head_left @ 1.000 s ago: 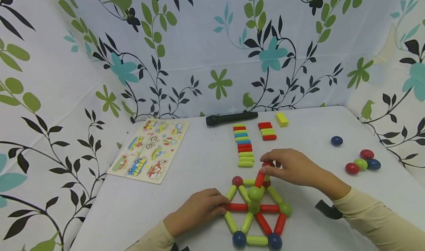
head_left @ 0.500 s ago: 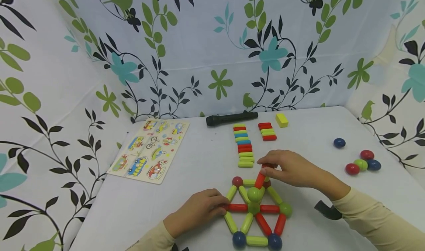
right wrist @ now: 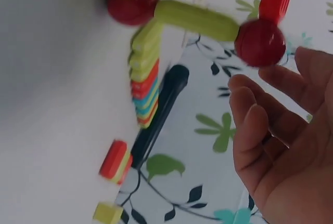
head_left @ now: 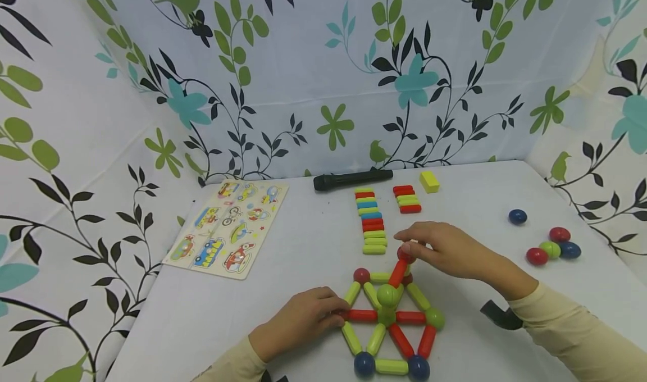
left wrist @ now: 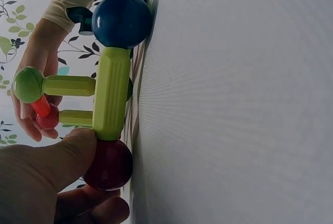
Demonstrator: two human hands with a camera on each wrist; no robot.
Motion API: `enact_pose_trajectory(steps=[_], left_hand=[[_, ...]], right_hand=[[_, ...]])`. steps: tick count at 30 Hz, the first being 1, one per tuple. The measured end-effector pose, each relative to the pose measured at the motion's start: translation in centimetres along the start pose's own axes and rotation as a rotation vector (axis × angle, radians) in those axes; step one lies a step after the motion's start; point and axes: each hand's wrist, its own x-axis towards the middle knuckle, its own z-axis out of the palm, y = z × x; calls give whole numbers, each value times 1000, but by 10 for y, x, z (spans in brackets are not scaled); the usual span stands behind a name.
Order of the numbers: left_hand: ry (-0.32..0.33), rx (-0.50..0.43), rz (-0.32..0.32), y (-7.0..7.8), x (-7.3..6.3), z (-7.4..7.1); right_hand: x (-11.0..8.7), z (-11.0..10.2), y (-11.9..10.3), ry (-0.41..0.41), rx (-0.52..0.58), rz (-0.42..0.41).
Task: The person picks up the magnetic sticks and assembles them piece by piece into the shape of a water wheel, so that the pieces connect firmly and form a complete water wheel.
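A hexagonal frame of red and yellow-green magnetic sticks joined by balls lies on the white table, with a green centre ball (head_left: 386, 316). My left hand (head_left: 300, 320) pinches the dark red ball (left wrist: 108, 166) at its left corner. Above the frame stands a raised green ball (head_left: 387, 295), linked by a red stick (head_left: 397, 272) to a raised red ball (right wrist: 260, 42). My right hand (head_left: 447, 253) is beside that red ball, its fingers loosely bent. In the right wrist view most fingers stand apart from the ball; one fingertip is close to or touching it.
Rows of loose sticks (head_left: 373, 224) and a black microphone (head_left: 352, 180) lie behind the frame, near a yellow block (head_left: 428, 182). A picture puzzle board (head_left: 229, 230) is at the left. Several loose balls, including a blue ball (head_left: 518, 217), lie at the right.
My right hand has loosened from the raised red ball and shifted slightly up and away, leaving more of it visible. The left hand has stayed in place.
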Motion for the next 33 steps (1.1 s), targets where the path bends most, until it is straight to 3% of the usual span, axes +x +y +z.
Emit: enact_pose_trajectory(steps=[3, 8, 14, 19, 23, 27, 30, 33], left_hand=[[14, 8, 16, 0, -1, 1], [29, 24, 31, 0, -2, 2], [21, 18, 34, 1, -3, 4], [9, 14, 34, 2, -2, 2], [5, 4, 30, 2, -1, 0], [7, 0, 29, 1, -1, 0], [10, 8, 31, 1, -1, 0], [16, 11, 31, 0, -1, 1]], right_hand=[[9, -8, 13, 75, -52, 65], [36, -10, 54, 153, -249, 158], [67, 11, 98, 48, -393, 175], [79, 24, 115, 8, -462, 156], [82, 26, 118, 7, -466, 165], [85, 25, 119, -46, -422, 208], [85, 25, 118, -98, -348, 272], [77, 21, 113, -100, -212, 328]])
